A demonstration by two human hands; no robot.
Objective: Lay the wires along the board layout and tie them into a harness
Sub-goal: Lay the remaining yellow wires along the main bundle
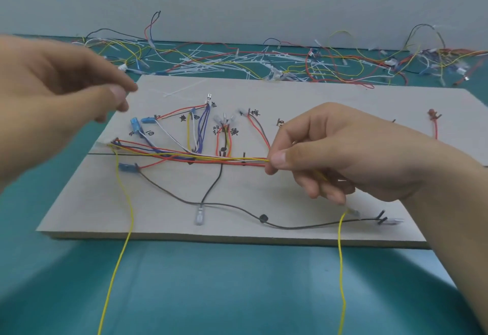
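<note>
1. I see two hands over one pale board (237,229), which lies flat on the teal table (237,295).
2. The right hand (343,155) pinches the right end of the wire bundle (184,156) between thumb and forefinger. Its other fingers are curled below.
3. The left hand (60,92) hovers above the board's left rear corner. It is blurred, with thumb and forefinger close together, and I cannot tell whether it holds anything.
4. The bundle runs left to right across the middle of the board, in red, yellow, blue, white and dark strands. Branches fan up from it to pegs beside handwritten labels.
5. Two yellow strands hang off the board's front edge. One (126,229) drops from the bundle's left end and the other (340,255) from under the right hand.
6. I count four blue terminal sleeves, all on the left half. The largest (136,125) is at the rear left.
7. Two clear terminals lie near the front. One (199,217) ends a black wire dropping from the bundle, and the other (396,220) sits by the right front pegs.
8. One short red wire (434,126) hangs alone at the far right.
9. Loose wires and white cable ties (264,62) are strewn behind the board.
</note>
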